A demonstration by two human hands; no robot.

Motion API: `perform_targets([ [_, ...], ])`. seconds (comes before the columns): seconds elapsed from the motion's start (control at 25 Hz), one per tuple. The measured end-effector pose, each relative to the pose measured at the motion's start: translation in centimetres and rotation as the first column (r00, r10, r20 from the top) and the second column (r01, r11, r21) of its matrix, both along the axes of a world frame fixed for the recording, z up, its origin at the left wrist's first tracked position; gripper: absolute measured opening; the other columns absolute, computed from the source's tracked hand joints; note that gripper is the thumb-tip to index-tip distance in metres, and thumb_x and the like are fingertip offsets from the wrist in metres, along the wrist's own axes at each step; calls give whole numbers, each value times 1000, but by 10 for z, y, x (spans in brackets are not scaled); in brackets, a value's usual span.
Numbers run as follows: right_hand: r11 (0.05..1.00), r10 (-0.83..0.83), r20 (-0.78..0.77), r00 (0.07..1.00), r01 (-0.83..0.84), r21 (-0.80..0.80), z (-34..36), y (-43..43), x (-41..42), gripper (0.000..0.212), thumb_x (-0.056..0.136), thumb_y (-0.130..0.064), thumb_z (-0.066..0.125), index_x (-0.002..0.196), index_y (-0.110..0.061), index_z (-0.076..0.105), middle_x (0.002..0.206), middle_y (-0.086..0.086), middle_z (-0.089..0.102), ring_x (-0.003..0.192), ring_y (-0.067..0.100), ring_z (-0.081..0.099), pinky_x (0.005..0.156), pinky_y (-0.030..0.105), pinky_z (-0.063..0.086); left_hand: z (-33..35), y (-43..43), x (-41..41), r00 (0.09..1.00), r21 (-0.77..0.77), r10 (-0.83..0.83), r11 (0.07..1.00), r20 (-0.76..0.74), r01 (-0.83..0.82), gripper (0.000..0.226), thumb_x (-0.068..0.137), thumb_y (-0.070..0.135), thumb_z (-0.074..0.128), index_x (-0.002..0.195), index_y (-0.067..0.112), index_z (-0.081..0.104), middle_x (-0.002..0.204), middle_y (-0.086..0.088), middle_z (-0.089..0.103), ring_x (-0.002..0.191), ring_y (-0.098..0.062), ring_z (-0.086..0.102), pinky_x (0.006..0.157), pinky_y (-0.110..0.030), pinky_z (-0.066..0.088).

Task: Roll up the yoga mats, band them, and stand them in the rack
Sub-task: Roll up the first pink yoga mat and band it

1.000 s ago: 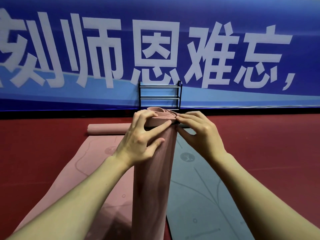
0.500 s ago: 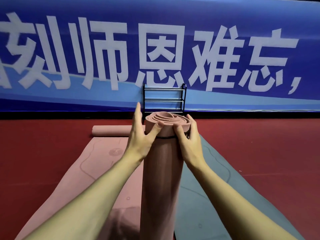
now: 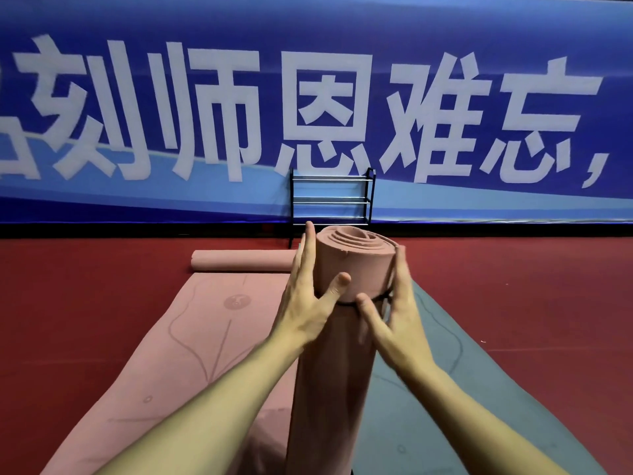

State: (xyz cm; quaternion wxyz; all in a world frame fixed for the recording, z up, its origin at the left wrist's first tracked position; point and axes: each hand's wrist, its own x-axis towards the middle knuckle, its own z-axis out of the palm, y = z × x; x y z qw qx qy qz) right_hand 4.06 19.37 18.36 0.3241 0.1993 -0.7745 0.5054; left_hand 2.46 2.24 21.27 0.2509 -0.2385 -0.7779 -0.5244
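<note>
- Three yoga mats on the red floor (image 3: pixel 85 286): one rolled pink mat (image 3: pixel 352 265) standing upright in the foreground; one pink flat mat (image 3: pixel 191 337) to its left, its far end curled into a short roll; one grey-blue mat (image 3: pixel 428 389) lying flat to its right
- One thin black band (image 3: pixel 378 297) circles the rolled pink mat a little below its top rim; the spiral of layers shows at the open end
- Two bare hands flank the roll; the left hand (image 3: pixel 306 303) presses its side with straight fingers (image 3: pixel 305 255) pointing up, thumb laid across the front just above the band
- The right hand (image 3: pixel 397 317) lies against the opposite side, fingers (image 3: pixel 400 269) stretched upward and blurred, thumb tip touching the band; neither hand curls round the mat
- One black rack (image 3: pixel 331 200) with three tiers of silver rails stands at the far edge of the floor, directly behind the roll; all three mats sit on the floor, apart from it
- One blue banner (image 3: pixel 445 39) with large white characters spans the wall behind
</note>
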Motion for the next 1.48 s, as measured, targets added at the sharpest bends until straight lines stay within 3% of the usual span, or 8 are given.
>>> perform_targets([
  [0.16,1000,-25,51,998,24,16,-26,-23,14,84,96,-52,52,155,-55,-9,170,-17,-4,155,2,4,126,41,21,-21,4,4,990,-83,125,988,-68,-131,89,88,71,47,151,61,-15,170,11,5,155,-3,7,122,-23,18],
  [0.4,994,-65,87,994,56,93,-60,-25,41,92,94,-57,52,160,-40,-11,170,-17,-5,156,4,9,123,46,29,-38,-7,12,985,-97,94,989,-143,-108,92,90,57,51,156,51,-13,171,3,4,156,-6,6,125,-23,12],
  [0.6,965,-238,-89,967,225,-135,-32,-21,27,88,90,-74,49,152,-14,33,149,-2,42,136,18,45,113,44,39,-45,-17,20,996,52,62,997,-69,-59,104,82,54,65,160,43,-4,165,14,24,148,-10,34,117,-33,36],
  [0.72,954,-85,-8,996,79,-288,2,-16,2,102,85,-83,46,161,-22,16,156,-24,31,143,1,37,114,18,32,-29,-10,22,996,110,46,993,-76,-38,100,85,56,62,162,38,0,162,16,28,147,-10,36,116,-22,33],
  [0.92,992,-49,142,989,65,-106,-46,-24,10,98,82,-87,42,161,-42,3,163,-8,35,140,11,47,110,45,45,-37,-10,32,990,-195,129,974,50,-117,103,85,69,56,148,58,-25,170,13,0,155,-2,7,123,-29,20],
  [1.08,992,-57,228,972,30,120,-62,-16,25,101,81,-81,47,157,-49,-12,169,-21,8,149,6,32,114,41,42,-63,-42,46,980,-504,168,859,107,-92,100,87,74,46,144,57,-34,167,20,-12,155,-3,6,125,-36,22],
  [1.28,997,-68,116,991,64,38,-29,-13,19,109,80,-74,55,157,-45,-17,164,-29,-1,146,-5,23,112,28,32,-42,-40,40,984,-325,176,931,10,-163,90,85,75,41,145,63,-25,168,21,-2,150,5,12,120,-28,26],
  [1.48,998,-67,172,983,65,18,-40,-27,30,101,83,-78,47,151,-53,-23,168,-16,8,149,18,33,109,30,36,-50,-19,49,958,-373,250,910,139,-183,92,93,67,44,143,59,-33,167,2,26,140,-32,47,108,-38,42],
])
